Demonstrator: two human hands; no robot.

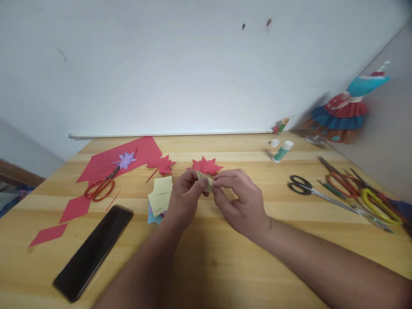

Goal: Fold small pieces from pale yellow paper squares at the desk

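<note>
A small piece of yellow paper (210, 187) is pinched between my two hands above the middle of the table. My left hand (185, 195) grips its left side with thumb and fingers. On the other side, the thumb and fingertips of my right hand (240, 199) close on its right edge. Fingers cover much of the paper, so its full shape is hidden. Just behind lies a red paper star cutout (206, 165), with another red cutout (164, 164) to its left. Beside my left hand is a stack of yellow paper squares (161, 197) over blue paper (153, 216).
Orange-handled scissors (101, 189), a purple paper star (126, 159), red paper (96, 163) and a black phone (93, 253) lie left. At right are a glue stick (283, 151), black-handled scissors (302, 186) and several more tools (350, 184). A whiteboard (170, 77) stands behind.
</note>
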